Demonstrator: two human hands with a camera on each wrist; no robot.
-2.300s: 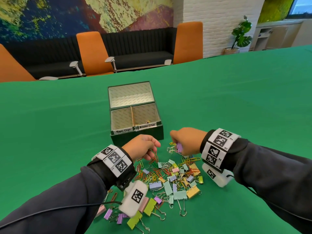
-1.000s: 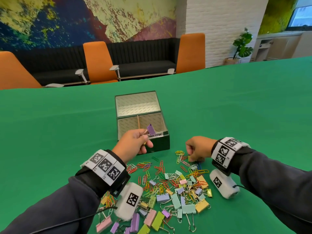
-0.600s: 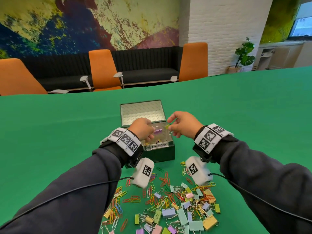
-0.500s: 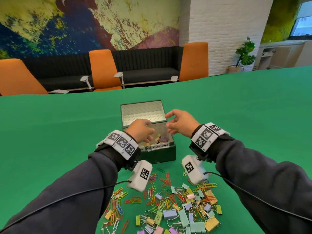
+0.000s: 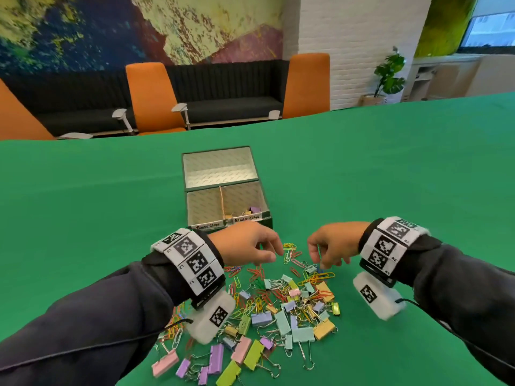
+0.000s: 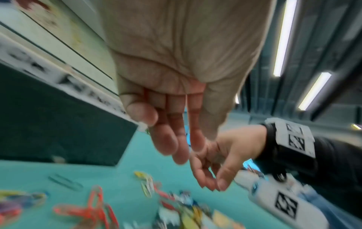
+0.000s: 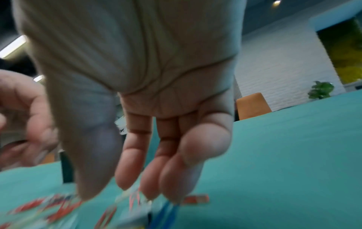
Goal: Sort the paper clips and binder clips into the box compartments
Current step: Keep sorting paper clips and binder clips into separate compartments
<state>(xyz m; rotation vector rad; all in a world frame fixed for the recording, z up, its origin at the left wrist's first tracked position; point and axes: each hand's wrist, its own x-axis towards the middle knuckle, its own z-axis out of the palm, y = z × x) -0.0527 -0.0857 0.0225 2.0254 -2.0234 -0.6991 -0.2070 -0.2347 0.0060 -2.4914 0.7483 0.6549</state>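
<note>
Green table [image 5: 390, 176]: L hand [image 5: 245, 243] & R hand [image 5: 331, 243] loose-fingered, empty, above clips [image 5: 281, 299].

It looked like an office lounge: orange chairs [image 5: 152, 97] and a black sofa [image 5: 228, 90] at twelve o'clock, a potted plant [image 5: 387, 73] at two.

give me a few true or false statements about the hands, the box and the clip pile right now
1. Both hands are empty. True: left hand and right hand show bare fingers.
2. The box is shut. False: it is open.
3. A purple binder clip lies in the compartment labelled for binder clips. True.
4. The clip pile lies beyond the box. False: it lies nearer the person.
5. The right hand rests in the box. False: it is over the pile.
</note>
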